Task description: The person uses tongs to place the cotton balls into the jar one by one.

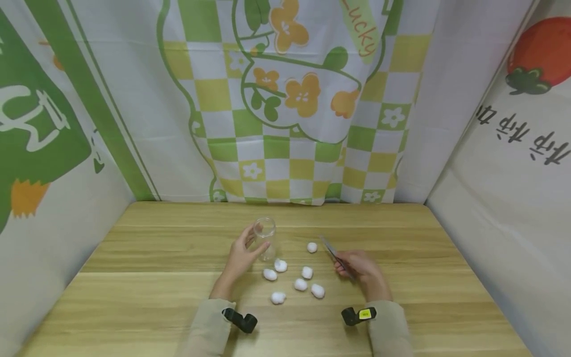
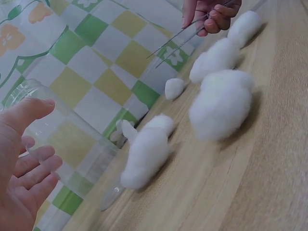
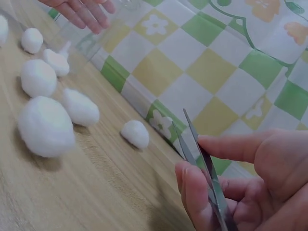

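Observation:
A clear glass jar [image 1: 266, 243] stands upright and uncapped on the table, its base near the cotton balls. My left hand [image 1: 243, 255] is at the jar's left side, thumb extended in front and fingers loosely spread beside the glass. In the left wrist view the thumb and fingertips overlap the jar [image 2: 72, 144]. My right hand [image 3: 260, 178] pinches metal tweezers [image 3: 204, 163] between thumb and fingers. The tweezer tips are parted, with nothing between them, pointing forward near a lone cotton ball [image 1: 312, 247]. Several white cotton balls [image 1: 301, 284] lie between my hands.
The wooden table [image 1: 147, 248] carries everything. A checked, flower-printed curtain [image 1: 285, 148] hangs at its back edge, with printed cloth walls [image 1: 504, 198] on either side. Black wrist cameras [image 1: 241, 320] sit on both sleeves.

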